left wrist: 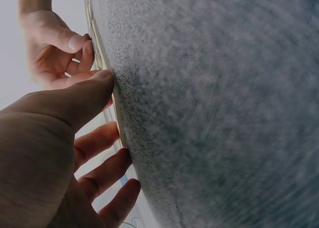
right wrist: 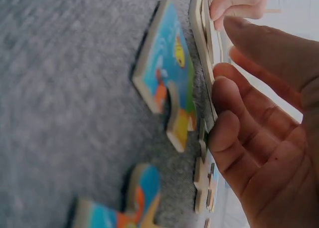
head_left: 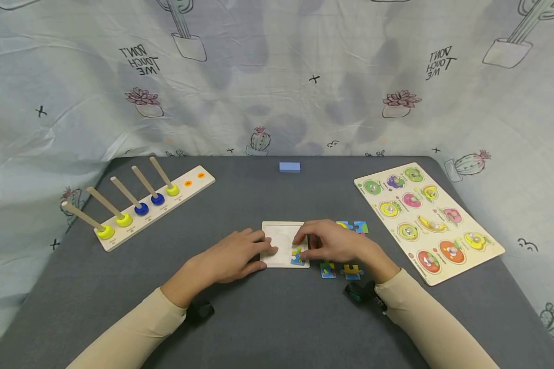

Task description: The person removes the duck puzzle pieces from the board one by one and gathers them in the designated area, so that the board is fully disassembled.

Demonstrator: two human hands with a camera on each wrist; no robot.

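Observation:
A shallow wooden puzzle tray [head_left: 277,233] lies at the middle of the table. My left hand [head_left: 233,254] rests at its left side, thumb at the front left edge and fingertips over the rim; in the left wrist view the fingers are spread along the tray's edge [left wrist: 118,113]. Over the right side of the tray, my right hand [head_left: 334,242] pinches a blue and yellow jigsaw piece [head_left: 297,258] in the front right corner, thumb and index fingertips at its edges. The right wrist view shows the other fingers [right wrist: 227,133] loosely bent; the held piece is mostly hidden there.
Loose jigsaw pieces [head_left: 328,270] lie right of the tray, some partly behind my right hand. A fruit peg puzzle board [head_left: 424,210] lies at the right. At the left stands a board with wooden pegs [head_left: 150,215] and beads. A blue block [head_left: 289,167] sits near the back edge.

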